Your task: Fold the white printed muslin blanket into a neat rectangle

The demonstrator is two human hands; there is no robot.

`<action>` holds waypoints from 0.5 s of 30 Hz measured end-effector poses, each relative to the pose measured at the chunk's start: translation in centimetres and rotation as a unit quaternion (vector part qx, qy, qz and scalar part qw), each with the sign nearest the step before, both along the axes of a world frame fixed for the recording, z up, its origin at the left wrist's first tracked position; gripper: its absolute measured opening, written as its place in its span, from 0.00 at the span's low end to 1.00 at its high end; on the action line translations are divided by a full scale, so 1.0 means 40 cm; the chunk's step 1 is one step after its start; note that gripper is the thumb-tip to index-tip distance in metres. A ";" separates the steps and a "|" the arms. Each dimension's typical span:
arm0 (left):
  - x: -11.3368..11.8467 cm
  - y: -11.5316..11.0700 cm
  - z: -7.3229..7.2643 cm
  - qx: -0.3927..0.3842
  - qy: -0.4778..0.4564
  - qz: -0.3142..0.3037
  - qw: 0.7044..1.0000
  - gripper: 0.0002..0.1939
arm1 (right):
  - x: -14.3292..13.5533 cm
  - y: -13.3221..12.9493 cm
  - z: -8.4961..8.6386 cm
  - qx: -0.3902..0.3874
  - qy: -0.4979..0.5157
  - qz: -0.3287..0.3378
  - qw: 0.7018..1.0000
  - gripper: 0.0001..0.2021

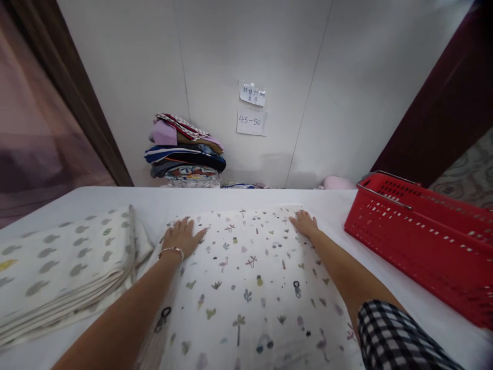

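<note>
A white cloth printed with palm trees, flamingos and pineapples lies spread on the white table, running down past the lower edge of the view. My left hand rests flat on its far left part, fingers spread, a bracelet on the wrist. Over at the far right corner, my right hand presses flat with the fingers apart. Neither hand grips anything. Two small dark looped shapes show on the cloth, one near my left forearm and one right of the middle.
To the left lies a folded cloth with grey prints. A red perforated basket with metal handles stands at the right. Behind the table rises a stack of folded fabrics; paper signs hang on the wall.
</note>
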State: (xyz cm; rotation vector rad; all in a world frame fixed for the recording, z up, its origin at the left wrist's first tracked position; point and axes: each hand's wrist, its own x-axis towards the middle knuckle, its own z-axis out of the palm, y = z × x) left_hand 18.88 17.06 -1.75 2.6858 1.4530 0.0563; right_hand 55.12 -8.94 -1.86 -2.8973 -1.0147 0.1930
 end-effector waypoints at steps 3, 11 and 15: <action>0.000 0.002 -0.001 0.002 -0.003 -0.002 1.000 0.41 | -0.010 -0.011 -0.004 0.002 -0.015 0.002 1.000 0.34; -0.004 0.006 -0.011 0.002 -0.027 -0.010 1.000 0.42 | -0.075 -0.049 0.034 -0.007 -0.006 0.017 1.000 0.32; -0.009 0.024 -0.008 0.001 -0.040 -0.017 0.999 0.41 | -0.174 -0.148 0.027 -0.003 -0.021 0.075 0.997 0.34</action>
